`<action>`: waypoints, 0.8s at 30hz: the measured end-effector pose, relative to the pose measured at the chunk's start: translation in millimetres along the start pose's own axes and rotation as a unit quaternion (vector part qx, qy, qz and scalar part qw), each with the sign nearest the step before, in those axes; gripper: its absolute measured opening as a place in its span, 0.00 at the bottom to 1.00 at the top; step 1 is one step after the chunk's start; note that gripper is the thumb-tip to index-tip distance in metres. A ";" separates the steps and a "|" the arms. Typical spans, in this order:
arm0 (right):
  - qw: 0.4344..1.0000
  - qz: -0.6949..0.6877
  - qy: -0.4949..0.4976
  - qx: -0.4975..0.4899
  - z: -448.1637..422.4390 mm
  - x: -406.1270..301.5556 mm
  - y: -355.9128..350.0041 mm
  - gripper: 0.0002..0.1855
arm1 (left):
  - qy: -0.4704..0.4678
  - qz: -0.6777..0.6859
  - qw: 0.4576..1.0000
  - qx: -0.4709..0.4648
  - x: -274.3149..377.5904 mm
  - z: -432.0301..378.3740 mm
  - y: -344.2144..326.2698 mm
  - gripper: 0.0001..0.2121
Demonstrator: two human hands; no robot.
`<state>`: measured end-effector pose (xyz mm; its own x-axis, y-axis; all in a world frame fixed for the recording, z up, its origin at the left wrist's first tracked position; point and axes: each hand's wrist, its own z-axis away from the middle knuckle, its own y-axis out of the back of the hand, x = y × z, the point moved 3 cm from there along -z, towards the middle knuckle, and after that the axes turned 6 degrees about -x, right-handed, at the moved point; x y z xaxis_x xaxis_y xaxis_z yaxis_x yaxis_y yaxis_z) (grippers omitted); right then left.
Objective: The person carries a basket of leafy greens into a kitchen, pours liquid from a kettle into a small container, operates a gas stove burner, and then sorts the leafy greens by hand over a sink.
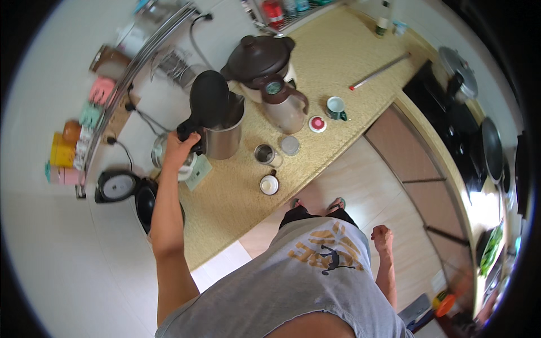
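With my left hand (181,148) I grip the black handle of a metal electric kettle (222,141), whose black lid stands raised. My right hand (382,237) hangs at my side over the floor, fingers curled; whether it holds anything I cannot tell. Right of the kettle stands a thermal jug (285,112) with a brown top. In front are a steel-lined cup (265,155) without its lid, a round grey lid (290,145) and a small white-topped lid or container (269,185). A red and white lid (317,124) lies near a green mug (336,105).
Behind the jug is a cooker with a dark lid (258,59). A thin rod (380,71) lies on the speckled counter. A wall rail (139,63) with containers runs along the left, above an open black appliance (146,203). The stove (448,126) and pans are at the right.
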<state>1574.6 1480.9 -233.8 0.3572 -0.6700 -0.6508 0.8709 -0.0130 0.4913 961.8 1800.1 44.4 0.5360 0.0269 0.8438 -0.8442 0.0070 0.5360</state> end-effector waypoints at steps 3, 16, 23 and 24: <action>0.999 0.032 -0.022 -0.025 -5.6 0.5 3.5 0.15 | 0.005 0.073 0.995 0.069 -37.0 58.9 -6.8 0.09; 0.978 0.061 -0.146 -0.134 -30.8 -31.7 11.9 0.10 | 0.055 0.224 0.941 0.246 -117.2 240.5 -40.6 0.11; 0.982 0.023 -0.111 -0.151 -42.3 -44.4 -13.5 0.08 | 0.020 0.203 0.945 0.255 -83.3 212.4 -26.7 0.06; 0.983 0.010 -0.107 -0.151 -41.1 -42.3 -17.4 0.09 | 0.023 0.203 0.949 0.240 -75.4 202.2 -22.2 0.06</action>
<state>1558.2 1540.0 -238.7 0.3249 -0.8089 -0.4900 0.9362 0.2015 0.2881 941.9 1595.8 -25.7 0.1575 -0.0269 0.9872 -0.8738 -0.4695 0.1266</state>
